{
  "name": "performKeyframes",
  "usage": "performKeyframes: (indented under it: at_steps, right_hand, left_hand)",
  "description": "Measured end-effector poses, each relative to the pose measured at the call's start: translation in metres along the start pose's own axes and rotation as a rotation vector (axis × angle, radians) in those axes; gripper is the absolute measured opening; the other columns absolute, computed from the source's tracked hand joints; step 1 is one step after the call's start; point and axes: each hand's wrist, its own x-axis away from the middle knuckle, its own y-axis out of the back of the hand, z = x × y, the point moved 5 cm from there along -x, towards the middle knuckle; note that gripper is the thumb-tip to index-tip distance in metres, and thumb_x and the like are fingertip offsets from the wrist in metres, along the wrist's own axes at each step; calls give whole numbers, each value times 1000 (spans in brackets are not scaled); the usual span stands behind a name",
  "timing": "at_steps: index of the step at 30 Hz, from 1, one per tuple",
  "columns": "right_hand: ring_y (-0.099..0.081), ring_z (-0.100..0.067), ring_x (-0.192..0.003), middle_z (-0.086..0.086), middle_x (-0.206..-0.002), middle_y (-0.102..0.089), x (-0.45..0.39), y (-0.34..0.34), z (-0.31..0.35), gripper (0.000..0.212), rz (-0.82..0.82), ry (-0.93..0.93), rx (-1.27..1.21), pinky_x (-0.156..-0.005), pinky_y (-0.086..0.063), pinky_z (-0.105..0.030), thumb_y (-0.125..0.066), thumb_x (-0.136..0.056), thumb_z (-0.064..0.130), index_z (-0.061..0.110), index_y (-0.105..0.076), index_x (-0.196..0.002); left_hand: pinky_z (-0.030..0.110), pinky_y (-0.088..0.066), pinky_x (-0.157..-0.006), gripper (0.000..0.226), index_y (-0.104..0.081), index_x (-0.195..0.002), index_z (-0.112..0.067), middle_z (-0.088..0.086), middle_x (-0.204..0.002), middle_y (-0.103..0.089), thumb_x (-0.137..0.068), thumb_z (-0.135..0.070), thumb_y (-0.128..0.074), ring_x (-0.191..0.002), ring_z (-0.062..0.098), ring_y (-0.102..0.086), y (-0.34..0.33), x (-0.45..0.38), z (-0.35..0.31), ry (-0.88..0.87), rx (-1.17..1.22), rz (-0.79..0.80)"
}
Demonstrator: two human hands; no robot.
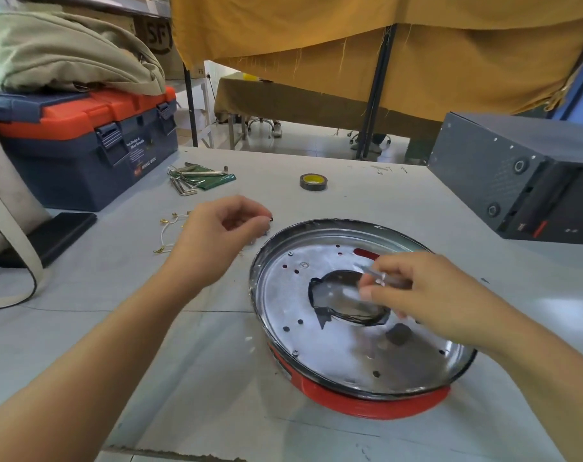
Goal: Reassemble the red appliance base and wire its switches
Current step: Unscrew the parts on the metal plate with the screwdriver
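The red base (367, 400) sits mid-table, its metal plate (317, 328) seated but unwired. The right hand (427, 295) pinches a small metal part over it. The left hand (223, 228) pinches something tiny near loose wires (170, 233).

The appliance base (360, 328) lies on the table (183, 361), toolbox (83, 141) behind-left, tape roll (313, 182) behind.

right hand (413, 288) pinches a small metal part (372, 271) over the red base (377, 400).
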Motion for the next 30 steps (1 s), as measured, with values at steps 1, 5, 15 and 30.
performKeyframes:
  at_steps: [1, 5, 15, 30]
  right_hand:
    - [-51, -5, -53, 4, -56, -58, -1, 4, 0, 7, -34, 10, -137, -52, -41, -14, -67, -84, 31, 29, -68, -78]
    - [-61, 2, -59, 6, -64, -69, -3, 11, 6, 10, -160, 53, -485, -51, -40, -2, -68, -84, 16, 24, -71, -90]
    - [-69, -8, -72, 2, -75, -73, 5, 13, 14, 7, -218, 178, -500, -71, -51, -16, -72, -81, 16, 23, -73, -79]
    - [-53, 4, -56, 2, -76, -72, 17, 20, -17, 7, -206, 95, -425, -59, -41, -10, -65, -81, 6, 10, -63, -76]
  left_hand:
    - [15, -52, -68, 13, -70, -81, -24, -3, -74, -73, -85, -12, -66, -70, 7, -66, -4, 2, -9, 10, 53, 44]
    - [23, -55, -72, 9, -68, -87, -14, 6, -80, -75, -83, -7, -66, -76, 16, -69, -33, 14, -38, 71, 210, 270]
    - [18, -53, -62, 14, -54, -87, -9, 13, -75, -74, -81, -5, -67, -68, 15, -70, -71, 31, -53, 169, 332, 434]
    - [13, -41, -73, 66, -51, -121, -29, -21, -102, -58, -73, -76, -46, -85, -2, -53, -113, 72, -53, -176, -676, 837]
